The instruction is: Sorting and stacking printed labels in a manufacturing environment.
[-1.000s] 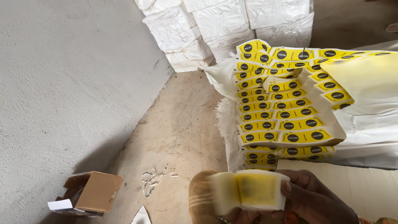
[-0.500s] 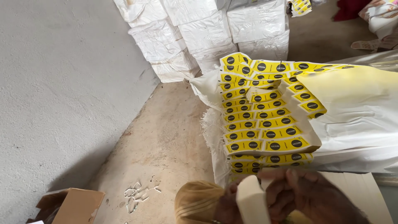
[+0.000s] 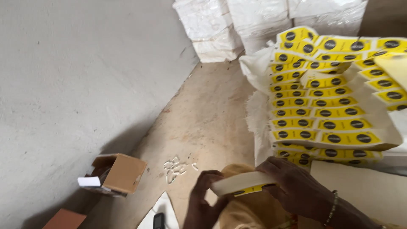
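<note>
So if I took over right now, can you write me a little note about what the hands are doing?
Left hand: fingers curled on the near end of the flat white and yellow pack.
Right hand: gripping the pack's far end from above.
The pack is held up over the lap, level.
Stack of the same yellow packs stands in the open white sack, just ahead.
Done: one pack in hand. Left: the stack in the sack.

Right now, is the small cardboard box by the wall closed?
No, the cardboard box lies tipped on the floor with its flaps open and a white piece sticking out.
</note>
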